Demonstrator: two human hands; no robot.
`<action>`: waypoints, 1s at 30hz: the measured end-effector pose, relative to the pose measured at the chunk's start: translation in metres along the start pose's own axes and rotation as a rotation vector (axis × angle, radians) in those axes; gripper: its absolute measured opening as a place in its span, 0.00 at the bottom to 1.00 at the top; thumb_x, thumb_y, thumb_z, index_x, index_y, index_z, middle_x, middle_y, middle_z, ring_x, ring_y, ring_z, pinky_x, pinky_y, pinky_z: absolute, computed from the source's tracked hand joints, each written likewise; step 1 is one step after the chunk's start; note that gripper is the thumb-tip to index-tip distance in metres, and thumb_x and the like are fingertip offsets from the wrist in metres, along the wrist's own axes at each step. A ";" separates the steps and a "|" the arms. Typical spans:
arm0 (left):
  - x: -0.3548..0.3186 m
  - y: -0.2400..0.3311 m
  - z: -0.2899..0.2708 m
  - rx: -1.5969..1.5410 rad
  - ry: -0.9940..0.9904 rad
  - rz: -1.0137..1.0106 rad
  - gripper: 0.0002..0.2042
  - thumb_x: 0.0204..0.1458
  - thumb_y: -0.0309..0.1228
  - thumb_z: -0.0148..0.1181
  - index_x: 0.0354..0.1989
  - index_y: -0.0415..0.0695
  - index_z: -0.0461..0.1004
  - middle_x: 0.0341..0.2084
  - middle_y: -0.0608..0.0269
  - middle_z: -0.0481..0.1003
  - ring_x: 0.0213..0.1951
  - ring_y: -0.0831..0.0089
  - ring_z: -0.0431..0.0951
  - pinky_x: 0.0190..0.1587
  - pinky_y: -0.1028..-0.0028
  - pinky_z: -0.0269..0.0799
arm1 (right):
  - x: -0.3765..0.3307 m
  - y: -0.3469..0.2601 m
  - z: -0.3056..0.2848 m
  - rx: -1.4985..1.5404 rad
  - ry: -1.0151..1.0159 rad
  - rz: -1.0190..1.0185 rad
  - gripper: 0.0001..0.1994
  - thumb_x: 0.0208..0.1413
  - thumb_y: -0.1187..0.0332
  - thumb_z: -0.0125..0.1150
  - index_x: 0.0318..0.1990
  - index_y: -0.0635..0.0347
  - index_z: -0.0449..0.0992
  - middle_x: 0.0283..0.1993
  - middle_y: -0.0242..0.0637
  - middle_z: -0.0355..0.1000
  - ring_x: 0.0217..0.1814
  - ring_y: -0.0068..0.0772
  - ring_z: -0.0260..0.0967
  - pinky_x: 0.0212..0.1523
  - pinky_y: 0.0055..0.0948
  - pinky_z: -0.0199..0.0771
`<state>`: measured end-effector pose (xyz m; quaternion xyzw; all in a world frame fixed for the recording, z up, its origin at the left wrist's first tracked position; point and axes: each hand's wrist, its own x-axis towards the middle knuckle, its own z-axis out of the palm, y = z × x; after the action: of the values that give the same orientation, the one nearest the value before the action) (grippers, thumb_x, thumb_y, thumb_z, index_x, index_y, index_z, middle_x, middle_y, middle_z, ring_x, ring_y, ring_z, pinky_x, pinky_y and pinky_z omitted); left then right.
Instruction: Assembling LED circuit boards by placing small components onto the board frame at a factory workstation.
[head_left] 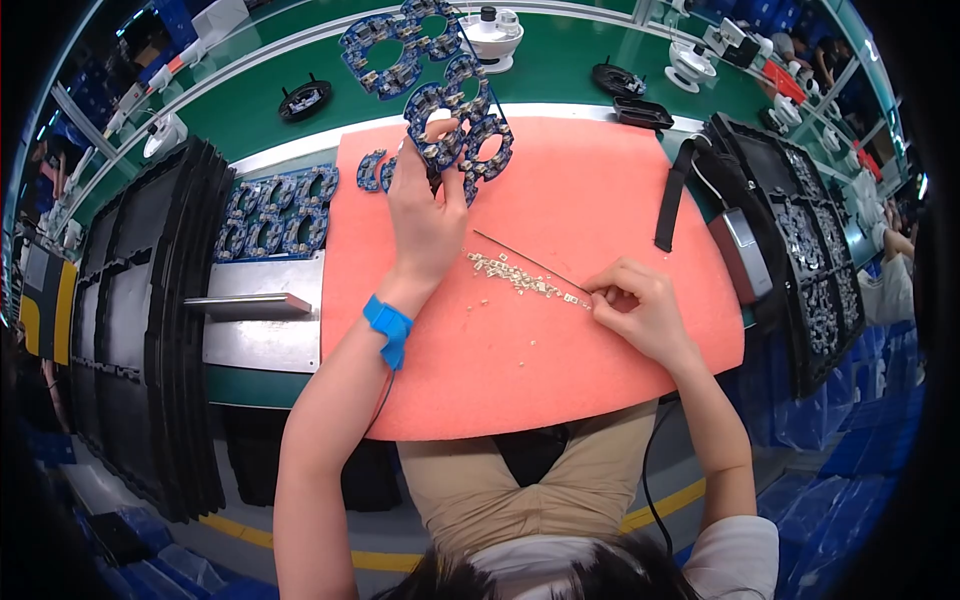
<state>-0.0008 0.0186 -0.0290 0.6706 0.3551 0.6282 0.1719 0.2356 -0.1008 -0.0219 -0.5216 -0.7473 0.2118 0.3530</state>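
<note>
My left hand (pixel 428 215) is raised over the far left of the pink foam mat (pixel 480 370). It grips a blue circuit board panel (pixel 440 125) with several ring-shaped boards, tilted up off the mat. Around that wrist is a blue strap (pixel 389 328) with a thin cord. At the mat's right, my right hand (pixel 640 305) has its fingers pinched at the near end of a thin brown rod (pixel 525 262), whose far end points up and left. Beside the rod lies a scattered row of small whitish parts (pixel 520 275), reaching close to the right fingertips.
More blue ring boards (pixel 275 215) lie left of the mat, behind a metal bar (pixel 250 305). Stacked black trays (pixel 130 330) stand at far left. On the right are a grey box (pixel 742 255), a black strap (pixel 677 195) and a black tray of parts (pixel 800 250). White devices (pixel 490 40) stand along the green bench.
</note>
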 end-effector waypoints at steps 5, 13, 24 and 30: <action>0.000 -0.004 0.000 0.031 0.017 0.030 0.17 0.55 0.13 0.47 0.53 0.39 0.65 0.40 0.57 0.75 0.43 0.73 0.78 0.44 0.77 0.74 | -0.001 -0.005 -0.002 0.020 -0.097 -0.041 0.06 0.44 0.80 0.61 0.32 0.65 0.79 0.27 0.36 0.72 0.26 0.23 0.71 0.28 0.21 0.73; -0.001 -0.004 0.000 0.029 0.008 0.013 0.16 0.56 0.14 0.47 0.53 0.39 0.65 0.39 0.58 0.76 0.43 0.74 0.78 0.44 0.78 0.74 | -0.005 -0.009 -0.003 0.087 -0.173 -0.025 0.08 0.41 0.82 0.60 0.31 0.67 0.79 0.28 0.36 0.73 0.29 0.24 0.73 0.30 0.20 0.73; 0.002 -0.002 -0.002 0.035 0.022 0.027 0.17 0.56 0.14 0.47 0.53 0.40 0.65 0.38 0.59 0.76 0.42 0.77 0.78 0.42 0.79 0.74 | 0.007 -0.005 -0.006 0.092 -0.231 -0.081 0.07 0.46 0.79 0.59 0.34 0.65 0.79 0.29 0.37 0.73 0.30 0.26 0.73 0.32 0.23 0.74; 0.006 0.000 -0.007 -0.068 0.097 -0.081 0.20 0.49 0.11 0.48 0.51 0.40 0.66 0.36 0.58 0.73 0.35 0.73 0.77 0.35 0.75 0.73 | 0.036 0.013 0.001 0.012 -0.119 -0.087 0.08 0.46 0.79 0.59 0.34 0.63 0.79 0.30 0.36 0.72 0.29 0.27 0.71 0.31 0.24 0.72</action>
<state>-0.0074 0.0209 -0.0235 0.6181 0.3686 0.6642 0.2023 0.2352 -0.0626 -0.0202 -0.4731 -0.7875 0.2316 0.3199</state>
